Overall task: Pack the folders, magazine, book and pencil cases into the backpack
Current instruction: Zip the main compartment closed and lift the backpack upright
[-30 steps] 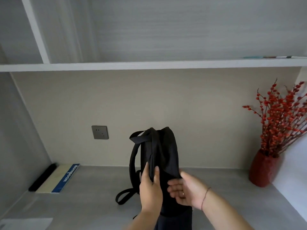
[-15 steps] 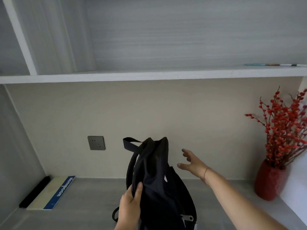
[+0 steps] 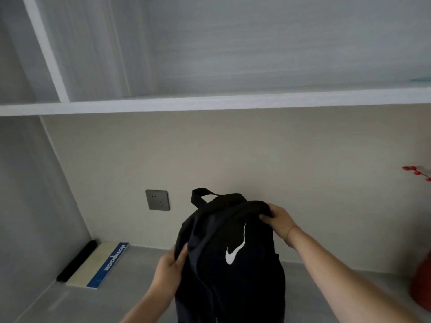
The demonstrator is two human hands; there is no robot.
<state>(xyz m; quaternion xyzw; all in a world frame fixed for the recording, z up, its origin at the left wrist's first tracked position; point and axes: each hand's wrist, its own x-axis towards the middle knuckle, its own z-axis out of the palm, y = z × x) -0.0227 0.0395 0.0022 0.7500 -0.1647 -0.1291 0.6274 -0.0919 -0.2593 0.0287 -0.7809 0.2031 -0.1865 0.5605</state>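
Note:
A black backpack [image 3: 224, 264] with a white swoosh logo stands upright on the grey desk [image 3: 130, 299], its front turned toward me. My left hand [image 3: 170, 273] grips the fabric on its left side. My right hand [image 3: 277, 220] clutches the top right edge of the bag. The carry loop sticks up at the back. A book with a blue spine [image 3: 98, 264] lies flat at the desk's far left, beside a long black object [image 3: 77, 261]. No folders, magazine or pencil cases are in view.
A wall socket [image 3: 158, 203] sits on the beige back wall behind the bag. A white shelf [image 3: 210, 104] runs overhead. A red vase [image 3: 422, 285] with red berry twigs [image 3: 417, 171] stands at the right edge.
The backpack has been turned so its logo side faces me. My right hand, which was reaching out open behind the bag, now grips its top. My view has shifted left.

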